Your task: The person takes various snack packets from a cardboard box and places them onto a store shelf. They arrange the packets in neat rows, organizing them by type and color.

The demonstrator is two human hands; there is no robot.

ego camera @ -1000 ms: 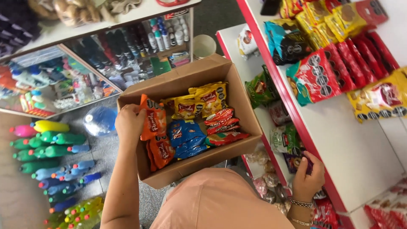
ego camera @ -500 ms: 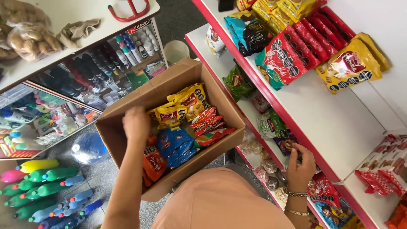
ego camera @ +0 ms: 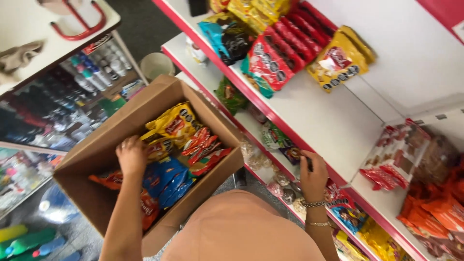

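**Snack box open between two busy hands**

Box, brown cardboard with its flaps up, sits under the left hand, which is down inside it. That hand's fingers are curled over the snack bags, touching a yellow bag at its lower edge; whether they grip one cannot be told. Blue bags lie just right of the hand, red ones beyond those, orange ones below the wrist.

Well apart, the right hand rests against the red front edge of a shelf, fingers closed on a small dark item that is too blurred to name. Two bracelets circle that wrist. Above this hand, red packs and a yellow pack lie on the shelf. Left of the left hand, a glass case holds bottles.
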